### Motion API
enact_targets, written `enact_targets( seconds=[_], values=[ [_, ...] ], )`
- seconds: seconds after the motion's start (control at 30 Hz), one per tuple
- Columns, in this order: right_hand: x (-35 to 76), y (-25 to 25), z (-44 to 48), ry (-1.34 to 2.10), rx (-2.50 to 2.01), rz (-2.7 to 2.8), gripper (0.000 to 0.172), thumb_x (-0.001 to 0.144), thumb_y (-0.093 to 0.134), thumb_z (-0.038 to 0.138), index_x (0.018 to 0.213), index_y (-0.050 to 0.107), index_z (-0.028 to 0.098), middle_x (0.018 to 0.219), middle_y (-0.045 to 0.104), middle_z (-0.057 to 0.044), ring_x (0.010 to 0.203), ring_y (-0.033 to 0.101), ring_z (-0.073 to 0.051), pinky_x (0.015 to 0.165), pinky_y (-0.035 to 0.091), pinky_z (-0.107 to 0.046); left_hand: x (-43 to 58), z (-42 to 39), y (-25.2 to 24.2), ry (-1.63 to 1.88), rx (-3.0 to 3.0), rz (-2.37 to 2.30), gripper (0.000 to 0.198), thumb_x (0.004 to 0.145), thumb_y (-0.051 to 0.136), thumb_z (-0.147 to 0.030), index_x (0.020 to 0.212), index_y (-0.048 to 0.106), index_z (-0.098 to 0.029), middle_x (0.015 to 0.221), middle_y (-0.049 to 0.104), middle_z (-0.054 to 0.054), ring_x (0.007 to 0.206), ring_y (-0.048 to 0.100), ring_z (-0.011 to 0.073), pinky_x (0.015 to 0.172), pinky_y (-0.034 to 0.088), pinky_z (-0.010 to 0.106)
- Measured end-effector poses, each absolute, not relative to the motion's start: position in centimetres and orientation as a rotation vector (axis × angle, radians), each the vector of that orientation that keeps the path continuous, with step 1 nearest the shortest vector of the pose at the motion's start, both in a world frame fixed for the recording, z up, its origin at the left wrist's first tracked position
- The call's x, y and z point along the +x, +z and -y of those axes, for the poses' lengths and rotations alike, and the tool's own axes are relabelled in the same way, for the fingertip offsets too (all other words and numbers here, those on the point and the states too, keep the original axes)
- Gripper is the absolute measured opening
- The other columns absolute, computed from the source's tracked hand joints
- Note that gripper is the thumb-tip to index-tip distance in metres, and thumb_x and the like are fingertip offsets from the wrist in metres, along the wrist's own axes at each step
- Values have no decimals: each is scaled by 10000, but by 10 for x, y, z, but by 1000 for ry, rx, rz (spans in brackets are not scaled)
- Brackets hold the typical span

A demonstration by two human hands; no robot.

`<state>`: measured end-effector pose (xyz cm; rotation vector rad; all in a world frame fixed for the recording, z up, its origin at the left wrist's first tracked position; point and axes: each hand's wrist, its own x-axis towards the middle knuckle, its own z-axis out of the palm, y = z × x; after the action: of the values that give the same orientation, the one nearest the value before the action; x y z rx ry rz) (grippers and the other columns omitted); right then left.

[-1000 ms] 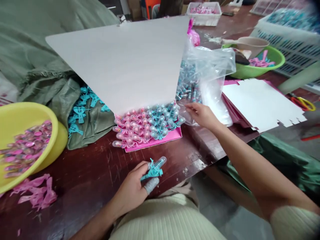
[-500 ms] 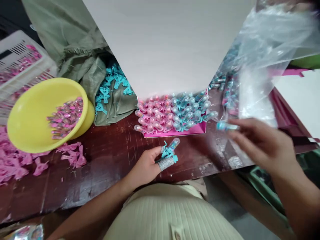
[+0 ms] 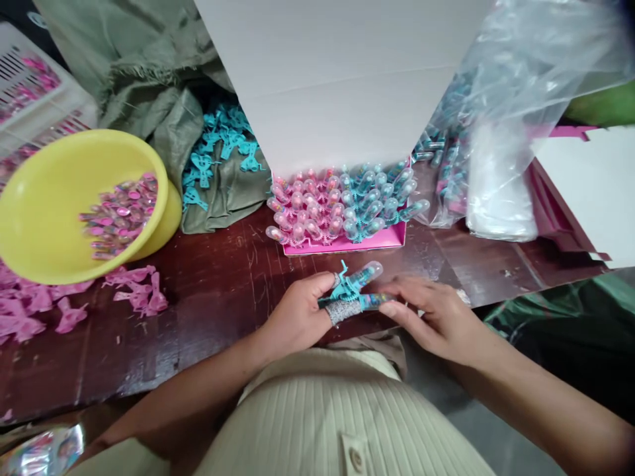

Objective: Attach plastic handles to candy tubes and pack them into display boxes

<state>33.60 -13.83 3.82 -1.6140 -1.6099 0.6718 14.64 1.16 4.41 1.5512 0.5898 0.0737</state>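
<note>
My left hand [image 3: 302,314] pinches a teal plastic piece [image 3: 346,289] between thumb and a finger wrapped in grey tape. A clear round-tipped tube [image 3: 373,270] with small coloured bits inside sticks out of that piece. My right hand [image 3: 441,317] has its fingertips closed on a second clear tube [image 3: 376,301], whose teal end meets the piece at the wrapped finger; whether it is seated there I cannot tell. Just beyond both hands stands a pink display box [image 3: 347,246] with a raised white lid, filled with rows of pink and teal capped tubes [image 3: 342,205].
On the left are a yellow bowl [image 3: 171,211] of pink-ended tubes, loose pink plastic pieces [image 3: 143,291] and a white basket [image 3: 74,99]. Teal pieces [image 3: 201,168] lie on green cloth behind. To the right are plastic bags [image 3: 501,192] and a white-and-pink carton [image 3: 595,192].
My right hand has come in from the right, bringing the second tube to the teal piece in my left hand. The camera view has shifted slightly.
</note>
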Motion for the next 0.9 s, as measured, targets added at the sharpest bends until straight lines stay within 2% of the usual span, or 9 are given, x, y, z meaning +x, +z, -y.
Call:
enact_targets(
  seconds=[0.1,0.23,0.33,0.43,0.53,0.6,0.67,0.77,0.9],
  values=[
    [333,36,141,822,-1643,1494,351,1044,482,377,795,646,192,668,630,0,562,571,-111,529,444,-230,142,-11,42,72,1636,-597,238,891,711,-389,956,716,-160,907,674,33,908,619,199,854,503,294],
    [334,34,144,805,-1663,1486,434,942,664,432,1310,587,216,1100,725,-70,734,667,-137,573,509,-224,138,-14,38,91,1667,-603,228,885,711,-375,915,688,-150,864,649,23,865,600,183,798,489,271],
    [331,33,144,801,-1700,1506,228,985,605,405,1084,678,213,867,737,-20,657,655,-122,577,493,-221,135,-15,36,92,1742,-613,228,875,714,-373,840,672,-151,803,615,12,797,575,164,731,470,248],
    [333,32,143,897,-1748,1496,355,1029,516,432,820,688,203,645,684,14,547,629,-111,524,464,-216,131,-14,36,83,1752,-637,215,872,712,-363,844,674,-153,840,639,21,815,590,170,749,475,257],
    [343,31,141,750,-1772,1516,298,1010,552,433,1163,690,217,941,768,-38,680,698,-144,608,546,-243,125,-15,37,11,1609,-609,219,867,720,-360,935,691,-154,924,687,30,883,623,186,829,492,286],
    [351,33,136,596,-1726,1611,488,977,618,394,1433,531,245,1255,704,-92,850,725,-177,719,599,-286,122,-16,40,-55,1490,-537,235,864,720,-343,1007,691,-158,955,700,30,920,635,190,864,492,296],
    [356,35,129,536,-1608,1782,507,979,616,321,1471,498,282,1368,645,-88,1029,714,-201,849,607,-318,121,-18,44,-128,1428,-483,196,893,673,-322,1007,691,-163,896,690,18,871,632,173,828,493,285],
    [354,40,119,539,-1458,1931,372,1011,557,246,1379,588,289,1237,718,-43,1109,694,-177,940,575,-294,121,-18,47,-136,1502,-494,182,950,575,-303,951,704,-176,806,663,4,789,607,153,777,487,275],
    [346,45,115,553,-1475,1996,215,1029,531,296,1151,692,223,974,747,-44,861,714,-148,746,565,-243,120,-18,50,27,1729,-517,169,958,566,-255,961,723,-192,934,690,26,895,611,168,843,473,284]
  ],
)
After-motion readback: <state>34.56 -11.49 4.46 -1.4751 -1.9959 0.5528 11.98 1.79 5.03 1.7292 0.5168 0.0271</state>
